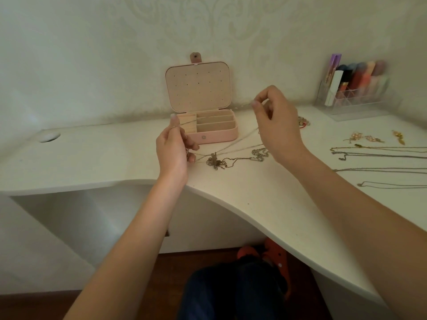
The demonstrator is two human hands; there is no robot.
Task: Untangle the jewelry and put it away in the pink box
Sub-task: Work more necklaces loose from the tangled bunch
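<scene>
Thin chain point(231, 144) pinched by left hand point(174, 147) and right hand point(276, 122); tangle point(216, 160) laid before open pink box point(208, 125), mid-desk point(265, 199).

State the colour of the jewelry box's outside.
Pink; the jewelry box shows best in the head view.

Both forearms are bare, with no sleeves in view down to the bottom edge. The left hand point(174, 148) and the right hand point(276, 122) wear no gloves. The fingernails are short and look unpainted. Dark blue trousers point(233, 292) cover the legs. An orange shoe point(246, 251) with small pale dots shows below.
</scene>
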